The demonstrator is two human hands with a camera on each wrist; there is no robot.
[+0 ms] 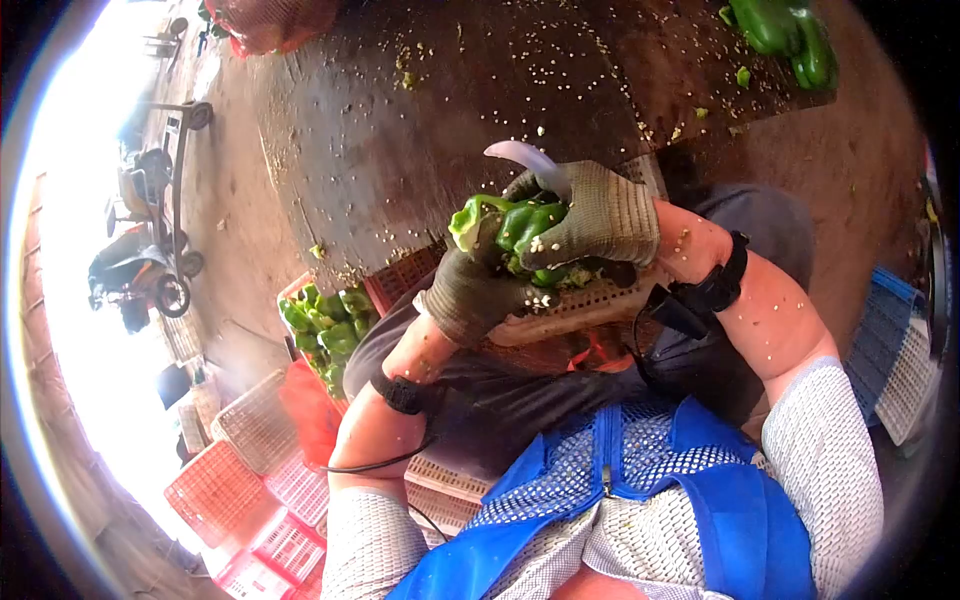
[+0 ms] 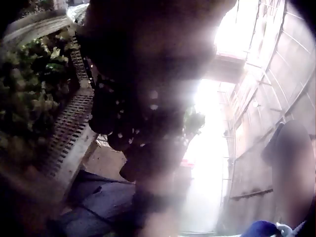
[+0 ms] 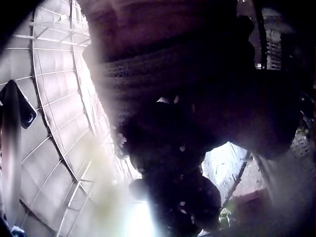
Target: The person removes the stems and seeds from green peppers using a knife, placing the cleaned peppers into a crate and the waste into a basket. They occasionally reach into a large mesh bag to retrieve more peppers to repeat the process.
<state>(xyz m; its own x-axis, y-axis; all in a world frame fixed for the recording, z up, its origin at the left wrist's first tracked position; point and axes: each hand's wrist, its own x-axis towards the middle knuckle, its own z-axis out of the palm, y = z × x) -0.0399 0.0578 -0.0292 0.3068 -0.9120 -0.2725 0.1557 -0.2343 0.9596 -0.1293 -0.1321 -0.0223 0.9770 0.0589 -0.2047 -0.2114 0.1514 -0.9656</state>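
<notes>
Both gloved hands come together in the head view, low over a beige plastic crate (image 1: 565,318). My left hand (image 1: 468,295) grips a green bell pepper (image 1: 522,228) from below and the left, its pale green end sticking out. My right hand (image 1: 608,215) lies over the pepper from the right, thumb along its side. A curved, smooth, pale purple tool (image 1: 528,158) juts out above the right hand's grip; its other end is hidden in the glove. Pale seeds cling to both gloves. The wrist views show the hands mostly as dark shapes.
A dark board (image 1: 450,110) strewn with seeds lies ahead, with whole green peppers (image 1: 775,30) at its far right. A red mesh sack (image 1: 275,22) sits far left. Another crate holds green peppers (image 1: 330,325). Stacked crates (image 1: 215,490) stand left; blue crates (image 1: 880,325) right.
</notes>
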